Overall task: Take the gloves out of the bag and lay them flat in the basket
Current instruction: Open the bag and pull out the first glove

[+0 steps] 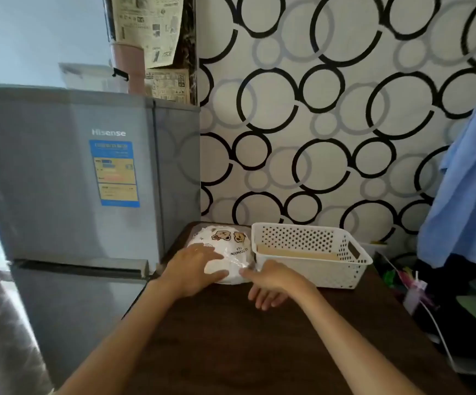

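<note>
Fridge (68, 178) fills the nine o'clock side, standing tight against the dark table (245, 352), so the working space is the table's far end under the ringed wallpaper. At one o'clock on that end sits the white basket (310, 253), its open top facing up and a pale strip lying across its floor; it stands just beside the bag, probably so the gloves have only a short way to travel. The bag (225, 246), white with cartoon bears, lies at twelve o'clock, bulging and closed, so the gloves are presumably inside; none can be seen. Both forearms reach straight out from six o'clock. The left hand (194, 269) lies palm down over the bag's near left side, fingers spread and thumb hooked on its edge, steadying it. The right hand (271, 283) seems to pinch the bag's near right corner with thumb and forefinger, the other fingers hanging loosely curled.
</note>
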A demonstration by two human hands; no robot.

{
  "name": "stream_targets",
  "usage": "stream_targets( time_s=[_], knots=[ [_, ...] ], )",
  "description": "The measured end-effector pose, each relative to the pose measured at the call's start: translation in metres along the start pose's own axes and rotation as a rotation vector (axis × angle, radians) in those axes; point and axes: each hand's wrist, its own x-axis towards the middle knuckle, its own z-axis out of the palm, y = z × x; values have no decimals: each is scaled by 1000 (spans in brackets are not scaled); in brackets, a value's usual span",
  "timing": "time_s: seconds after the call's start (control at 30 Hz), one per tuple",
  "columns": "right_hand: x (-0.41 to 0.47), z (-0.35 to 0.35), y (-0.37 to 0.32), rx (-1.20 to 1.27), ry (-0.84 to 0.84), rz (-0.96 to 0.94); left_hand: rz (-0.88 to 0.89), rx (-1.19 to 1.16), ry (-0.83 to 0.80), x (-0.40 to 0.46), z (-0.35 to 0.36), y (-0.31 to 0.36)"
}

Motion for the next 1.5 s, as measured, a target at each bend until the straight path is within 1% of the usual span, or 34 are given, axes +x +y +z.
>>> stream_targets(
  time_s=[0.03, 0.07, 0.13, 0.17, 0.23, 0.3, 0.37, 0.43, 0.53, 0.7, 0.77, 0.87, 0.93, 1.0, 1.07, 1.17, 1.3, 1.37, 1.43, 1.5],
  knots=[
    [1, 6, 1, 28, -43, 35, -2, 15, -68, -3, 6, 2],
    [3, 10, 1, 71, -49, 46, 8, 29, -90, -3, 12, 3],
    [12, 25, 7, 172, 8, -27, -1, 61, -62, -8, 24, 4],
    [19, 32, 8, 255, 58, -61, 3, 80, -16, -8, 26, 5],
    [29, 45, 7, 431, 178, -58, -4, 82, 53, -7, 25, 8],
    [44, 56, 8, 561, 311, -49, -88, 29, 80, -6, 25, 13],
    [52, 62, 6, 717, 351, -46, -159, -6, 97, -4, 26, 16],
    [55, 64, 0, 843, 358, -42, -186, 10, 107, -3, 28, 21],
    [62, 65, -2, 878, 363, -62, -219, 61, 127, -6, 33, 31],
    [69, 65, -1, 870, 264, -162, -277, 5, 94, -3, 42, 29],
    [73, 66, -3, 852, 225, -205, -285, 23, 119, 1, 41, 28],
    [84, 64, -2, 867, 243, -207, -295, 27, 192, 10, 40, 26],
    [89, 62, 5, 904, 245, -189, -286, 31, 241, 16, 43, 22],
    [94, 63, 15, 891, 229, -196, -281, 64, 259, 25, 50, 17],
    [94, 62, 22, 860, 224, -229, -238, 128, 234, 32, 55, 16],
    [96, 63, 28, 889, 206, -272, -162, 177, 210, 37, 59, 16],
    [96, 64, 29, 963, 188, -260, -148, 101, 284, 29, 63, 13],
    [93, 66, 29, 980, 211, -259, -124, 47, 327, 24, 64, 16],
    [91, 68, 28, 959, 236, -281, -104, -11, 372, 23, 67, 18],
    [92, 71, 27, 914, 240, -286, -85, -10, 383, 24, 74, 16]
  ],
)
